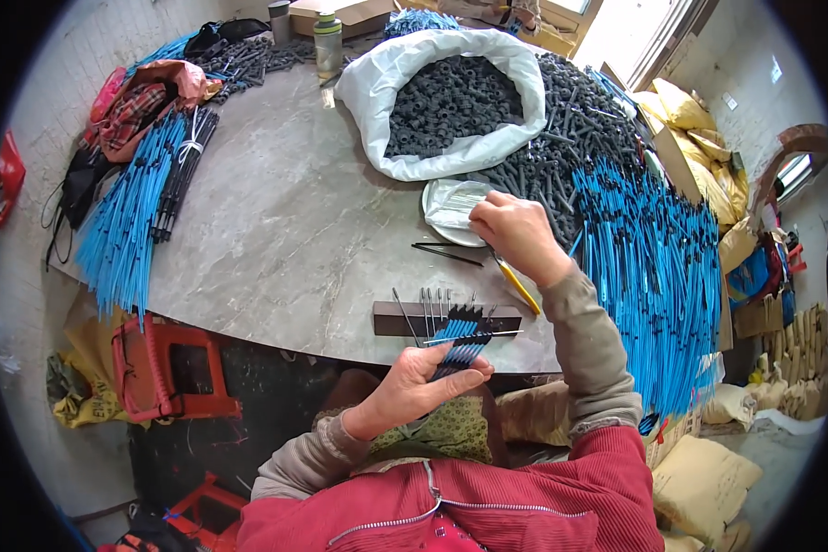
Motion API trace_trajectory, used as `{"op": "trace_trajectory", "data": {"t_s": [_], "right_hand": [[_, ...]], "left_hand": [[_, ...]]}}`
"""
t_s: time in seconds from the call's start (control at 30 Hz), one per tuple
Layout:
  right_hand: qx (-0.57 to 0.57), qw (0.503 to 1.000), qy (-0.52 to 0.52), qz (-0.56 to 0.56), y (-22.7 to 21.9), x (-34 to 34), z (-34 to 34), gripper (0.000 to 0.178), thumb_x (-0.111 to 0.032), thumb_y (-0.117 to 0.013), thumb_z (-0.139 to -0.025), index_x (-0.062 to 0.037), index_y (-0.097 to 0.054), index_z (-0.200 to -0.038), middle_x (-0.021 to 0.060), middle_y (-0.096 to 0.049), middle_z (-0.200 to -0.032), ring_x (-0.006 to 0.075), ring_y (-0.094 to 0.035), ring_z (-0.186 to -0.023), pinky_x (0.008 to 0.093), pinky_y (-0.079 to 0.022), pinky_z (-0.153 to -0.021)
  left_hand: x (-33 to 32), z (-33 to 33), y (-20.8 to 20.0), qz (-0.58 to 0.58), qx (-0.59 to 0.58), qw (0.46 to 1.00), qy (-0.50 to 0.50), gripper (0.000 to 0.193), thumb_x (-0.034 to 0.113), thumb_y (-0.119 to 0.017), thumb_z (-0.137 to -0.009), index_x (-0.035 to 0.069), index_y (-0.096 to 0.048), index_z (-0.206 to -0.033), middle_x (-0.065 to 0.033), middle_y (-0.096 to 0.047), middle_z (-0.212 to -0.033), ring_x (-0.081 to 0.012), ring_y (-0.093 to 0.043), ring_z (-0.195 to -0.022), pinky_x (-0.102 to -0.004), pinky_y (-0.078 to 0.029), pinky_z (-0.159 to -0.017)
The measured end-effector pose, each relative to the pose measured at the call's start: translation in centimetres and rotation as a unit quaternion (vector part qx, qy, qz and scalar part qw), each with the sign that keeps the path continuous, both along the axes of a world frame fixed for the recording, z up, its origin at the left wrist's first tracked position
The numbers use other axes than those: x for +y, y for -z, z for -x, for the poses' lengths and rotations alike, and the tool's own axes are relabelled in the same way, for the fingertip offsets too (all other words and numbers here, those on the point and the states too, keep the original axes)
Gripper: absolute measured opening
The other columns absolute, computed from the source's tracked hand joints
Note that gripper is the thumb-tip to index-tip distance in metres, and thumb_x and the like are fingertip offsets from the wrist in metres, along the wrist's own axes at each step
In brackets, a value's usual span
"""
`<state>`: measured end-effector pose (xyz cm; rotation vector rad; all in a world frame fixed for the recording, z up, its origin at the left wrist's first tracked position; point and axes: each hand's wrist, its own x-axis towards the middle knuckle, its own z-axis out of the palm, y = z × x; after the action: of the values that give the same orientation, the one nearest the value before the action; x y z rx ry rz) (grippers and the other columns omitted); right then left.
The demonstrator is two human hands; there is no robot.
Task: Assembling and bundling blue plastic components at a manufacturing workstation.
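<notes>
My left hand point(423, 385) is closed round a small row of blue rods with black ends point(460, 329), held up at the table's near edge. A thin pale rod point(492, 333) lies across the row. Just behind it is a dark block point(394, 318) with several thin metal pins point(426, 308) standing in it. My right hand point(517, 230) reaches over a white dish point(430, 213) lined with clear plastic, where thin silvery pieces point(460, 202) lie. Its fingers are pinched together; what they hold, if anything, is hidden. Yellow-handled pliers point(519, 285) lie below that hand.
A white sack point(363, 101) of black plastic parts point(460, 101) stands at the back, more parts heaped beside it. Many blue rods point(653, 294) hang over the table's right edge. Another blue bundle point(133, 221) lies left. A red stool point(143, 368) stands below, left.
</notes>
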<state>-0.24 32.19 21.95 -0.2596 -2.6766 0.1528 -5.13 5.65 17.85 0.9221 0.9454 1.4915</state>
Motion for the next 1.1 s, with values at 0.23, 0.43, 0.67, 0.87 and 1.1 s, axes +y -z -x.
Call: {"op": "trace_trajectory", "data": {"t_s": [0.23, 0.43, 0.67, 0.87, 1.1], "right_hand": [[-0.117, 0.966, 0.030, -0.228, 3.5, 2.5, 5.1, 0.009, -0.012, -0.067, -0.077, -0.0087, -0.072, -0.084, 0.0054, -0.066, -0.091, 0.0227, -0.065, -0.095, 0.0358, -0.053, -0.076], [-0.074, 0.968, 0.033, -0.239, 3.3, 2.4, 4.8, 0.008, -0.011, -0.068, -0.076, -0.0088, -0.071, -0.083, 0.0057, -0.065, -0.092, 0.0230, -0.065, -0.095, 0.0353, -0.052, -0.078], [-0.054, 0.974, 0.047, -0.214, 3.1, 2.3, 3.5, 0.010, -0.007, -0.066, -0.077, -0.0075, -0.067, -0.087, 0.0074, -0.064, -0.093, 0.0247, -0.064, -0.095, 0.0356, -0.052, -0.078], [-0.011, 0.988, 0.052, -0.145, 1.5, 1.1, 0.2, 0.015, -0.001, -0.062, -0.078, -0.0063, -0.061, -0.092, 0.0095, -0.060, -0.097, 0.0297, -0.063, -0.095, 0.0401, -0.053, -0.079], [0.066, 0.942, -0.051, 0.325, -3.6, -4.6, -6.7, 0.004, -0.004, -0.068, -0.091, -0.0007, -0.067, -0.093, 0.0015, -0.058, -0.077, 0.0098, -0.054, -0.064, 0.0256, -0.042, -0.057]], "left_hand": [[0.2, 0.3, 0.6, 0.008, -0.010, 1.000, 0.003, 0.023, 0.004, -0.063, -0.099, -0.003, -0.065, -0.121, -0.0142, -0.072, -0.114, -0.0193, -0.069, -0.107, -0.0311, -0.055, -0.094], [0.0, 0.3, 0.7, -0.009, -0.006, 1.000, -0.004, 0.023, 0.004, -0.062, -0.100, -0.002, -0.065, -0.122, -0.0148, -0.072, -0.115, -0.0198, -0.069, -0.108, -0.0306, -0.056, -0.093], [-0.2, 0.1, 0.9, -0.006, -0.013, 1.000, -0.009, 0.022, 0.005, -0.062, -0.100, -0.002, -0.066, -0.121, -0.0148, -0.072, -0.115, -0.0207, -0.070, -0.108, -0.0305, -0.056, -0.091], [-0.1, 0.1, 0.7, -0.002, -0.036, 0.999, -0.005, 0.022, 0.007, -0.061, -0.101, -0.001, -0.066, -0.120, -0.0159, -0.072, -0.115, -0.0229, -0.069, -0.110, -0.0326, -0.056, -0.093], [-0.4, 0.1, 0.1, 0.006, -0.046, 0.999, -0.004, 0.027, 0.016, -0.054, -0.106, -0.004, -0.066, -0.119, -0.0128, -0.072, -0.115, -0.0172, -0.068, -0.108, -0.0293, -0.053, -0.094]]}}
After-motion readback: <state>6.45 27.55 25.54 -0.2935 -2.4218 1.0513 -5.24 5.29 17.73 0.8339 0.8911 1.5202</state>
